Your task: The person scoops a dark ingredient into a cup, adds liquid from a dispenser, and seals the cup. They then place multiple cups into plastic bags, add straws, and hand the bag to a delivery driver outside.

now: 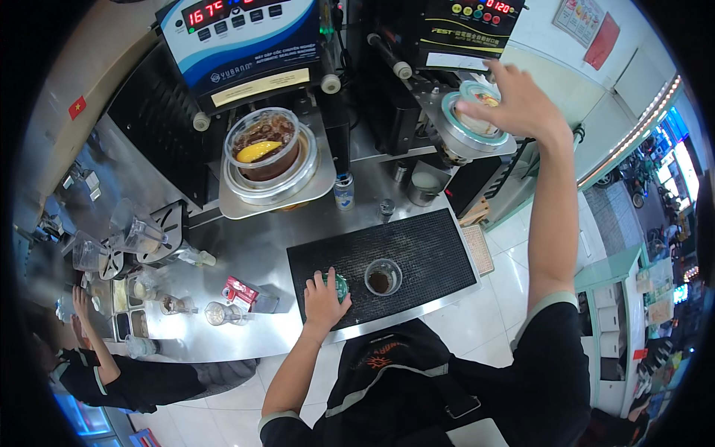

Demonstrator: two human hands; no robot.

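Note:
My left hand (pixel 325 302) is closed around a green item (pixel 339 287), perhaps a can, on the black drip mat (pixel 424 246). To its right, a clear plastic cup (pixel 383 277) with dark brown contents stands on the same mat. My right hand (pixel 516 103) is raised at the right cup sealing machine (pixel 466 33), its fingers spread around a sealed cup (pixel 479 106) in the machine's round holder; whether they grip it cannot be told. In the left sealing machine's holder (pixel 271 190) sits an unsealed cup (pixel 261 142) with ice, dark drink and a yellow slice.
A blue-and-white can (pixel 344 193), a shaker (pixel 386 210) and a metal container (pixel 424 189) stand behind the mat. Blender jugs (pixel 134 229), clear cups (pixel 220 314) and a red carton (pixel 240 293) are on the steel counter to the left. A co-worker (pixel 128 374) stands at its far left.

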